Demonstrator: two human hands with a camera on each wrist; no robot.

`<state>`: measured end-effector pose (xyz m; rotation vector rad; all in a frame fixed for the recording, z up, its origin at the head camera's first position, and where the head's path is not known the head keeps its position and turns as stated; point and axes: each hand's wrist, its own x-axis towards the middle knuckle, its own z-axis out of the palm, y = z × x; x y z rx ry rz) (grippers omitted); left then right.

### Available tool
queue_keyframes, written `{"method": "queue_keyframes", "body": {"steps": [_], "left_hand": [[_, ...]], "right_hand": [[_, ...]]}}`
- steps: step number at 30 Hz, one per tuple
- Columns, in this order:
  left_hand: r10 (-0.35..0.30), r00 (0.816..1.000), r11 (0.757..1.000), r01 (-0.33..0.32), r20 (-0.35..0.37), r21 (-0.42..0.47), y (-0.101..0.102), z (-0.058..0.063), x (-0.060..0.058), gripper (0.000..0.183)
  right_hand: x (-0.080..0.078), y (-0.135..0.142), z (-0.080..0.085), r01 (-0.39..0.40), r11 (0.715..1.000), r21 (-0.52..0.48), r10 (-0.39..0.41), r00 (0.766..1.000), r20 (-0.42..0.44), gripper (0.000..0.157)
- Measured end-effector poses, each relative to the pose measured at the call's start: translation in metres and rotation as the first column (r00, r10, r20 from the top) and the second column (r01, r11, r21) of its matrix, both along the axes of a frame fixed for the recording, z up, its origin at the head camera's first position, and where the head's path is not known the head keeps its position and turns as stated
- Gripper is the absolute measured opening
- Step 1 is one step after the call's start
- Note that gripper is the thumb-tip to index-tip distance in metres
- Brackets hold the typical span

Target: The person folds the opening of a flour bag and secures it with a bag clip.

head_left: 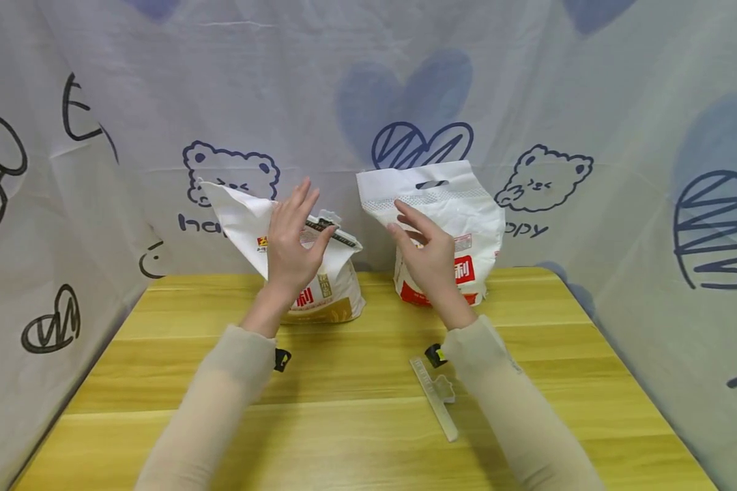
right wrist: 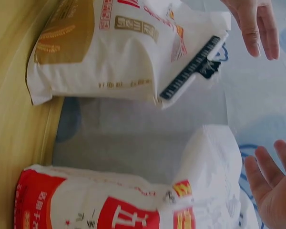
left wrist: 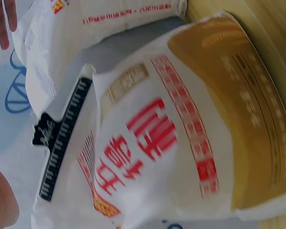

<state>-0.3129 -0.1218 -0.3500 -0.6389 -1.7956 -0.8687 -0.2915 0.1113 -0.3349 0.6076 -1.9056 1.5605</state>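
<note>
On the left a white printed bag [head_left: 334, 300] with a gold base stands, its folded top held by a black sealing clip [head_left: 347, 239]. My left hand [head_left: 293, 249] is raised in front of it, fingers extended and thumb apart, gripping nothing. Its thumb overlaps the clip in the head view, while the left wrist view shows the clip [left wrist: 66, 136] apart from the hand. To the right stands a white bag with a red base [head_left: 482, 225], its top band with a handle slot upright and unclipped. My right hand [head_left: 430, 252] hovers before it, fingers loosely bent, holding nothing.
A pale, translucent sealing clip [head_left: 435, 402] lies on the wooden table [head_left: 356, 436] near the right sleeve. Small black pieces [head_left: 435, 354] show beside both sleeves. A white printed cloth [head_left: 319, 88] hangs behind the table and along both sides.
</note>
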Motion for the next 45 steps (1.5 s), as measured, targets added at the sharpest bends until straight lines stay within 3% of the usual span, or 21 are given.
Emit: {"method": "queue_keyframes", "body": {"steps": [8, 16, 26, 31, 40, 45], "left_hand": [[-0.036, 0.999, 0.999, 0.036, -0.005, -0.035, 0.026, 0.005, -0.005, 0.063], [-0.09, 0.996, 0.994, 0.09, 0.011, -0.062, 0.051, 0.019, -0.013, 0.065], [-0.104, 0.994, 0.989, 0.106, 0.017, -0.107, 0.082, 0.037, -0.025, 0.062], [-0.123, 0.992, 0.983, 0.126, 0.031, -0.136, 0.095, 0.046, -0.032, 0.061], [-0.057, 0.988, 0.963, 0.093, 0.143, -0.252, 0.108, 0.059, -0.045, 0.063], [-0.021, 0.985, 0.942, 0.078, 0.173, -0.327, 0.116, 0.064, -0.055, 0.065]], "right_hand": [[0.003, 0.026, 0.002, 0.076, 0.997, -0.001, -0.076, 0.997, 0.017, 0.04], [0.001, 0.053, 0.006, 0.169, 0.986, -0.004, -0.169, 0.985, 0.028, 0.04], [-0.01, 0.089, 0.004, 0.321, 0.947, 0.0, -0.321, 0.946, 0.045, 0.038], [-0.017, 0.106, 0.004, 0.355, 0.935, 0.006, -0.355, 0.935, 0.023, 0.036], [-0.035, 0.133, 0.0, 0.407, 0.909, 0.09, -0.408, 0.913, -0.008, 0.036], [-0.047, 0.147, -0.001, 0.407, 0.895, 0.182, -0.419, 0.908, 0.028, 0.041]]}}
